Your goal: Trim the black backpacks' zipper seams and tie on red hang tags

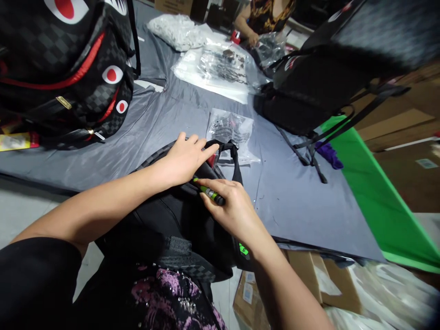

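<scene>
Your black bag (161,220) sits at the near edge of the grey-covered table (295,206), in front of your body, and both your hands are on it. Your left hand (188,160) lies over the bag's upper edge with its fingers spread and the thumb pointing right; you cannot tell from this view whether the fingertips pinch the fabric or only press on it. Your right hand (235,201) is closed around a slim green-and-black tool (212,195), whose black end points back toward your palm and whose green tip is at the bag just below your left hand. What the tip touches is too small to tell. A black strap (237,167) loops up from the bag beside your right hand.

Just beyond the bag lies a clear plastic packet (230,128), and farther past it a pile of clear plastic bags (216,68). To the left of the bag stands a checkered backpack (44,41) with red-and-white eye designs. To the right and beyond the bag is a dark backpack (309,87) with trailing straps, near a purple cloth (329,155) and a green panel (371,192). Well beyond the bag, a co-worker's hand (253,39) is near more clear plastic. Cardboard boxes (304,270) stand below the table, right of the bag.
</scene>
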The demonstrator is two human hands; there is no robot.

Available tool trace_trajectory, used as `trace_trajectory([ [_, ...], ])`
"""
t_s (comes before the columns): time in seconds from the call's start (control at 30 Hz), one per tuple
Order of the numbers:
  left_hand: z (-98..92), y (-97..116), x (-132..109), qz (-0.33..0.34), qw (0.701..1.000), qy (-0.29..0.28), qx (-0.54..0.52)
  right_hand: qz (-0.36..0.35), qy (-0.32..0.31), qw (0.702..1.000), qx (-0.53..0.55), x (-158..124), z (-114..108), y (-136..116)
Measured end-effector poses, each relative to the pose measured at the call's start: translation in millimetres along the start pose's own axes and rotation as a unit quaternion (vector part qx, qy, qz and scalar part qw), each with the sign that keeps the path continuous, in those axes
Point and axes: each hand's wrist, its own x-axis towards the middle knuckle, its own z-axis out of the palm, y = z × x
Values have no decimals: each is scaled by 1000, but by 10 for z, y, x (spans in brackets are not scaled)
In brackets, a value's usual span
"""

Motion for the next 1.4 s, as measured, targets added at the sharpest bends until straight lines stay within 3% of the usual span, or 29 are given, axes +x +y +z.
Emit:
trace_trajectory([
  [0.2,9,5,0,1,1000,7,8,48,-1,998,-49,-70,-47,15],
  [0.4,12,-1,1,-1,1000,6,4,22,32,999,34,-73,59,63],
  [0.57,25,-5,-3,-4,1000,11,-1,49,45,998,0,-88,66,24],
  [0.83,26,-5,1,-1,1000,10,2,32,78,995,50,-81,140,56],
  [1.07,40,-7,14,1,1000,14,3,57,82,995,-11,-105,133,5],
  [1.23,28,-3,13,0,1000,7,-3,18,79,995,62,-59,181,8],
  [1.4,5,-1,4,-2,1000,2,-1,45,63,997,-5,-61,124,-26],
])
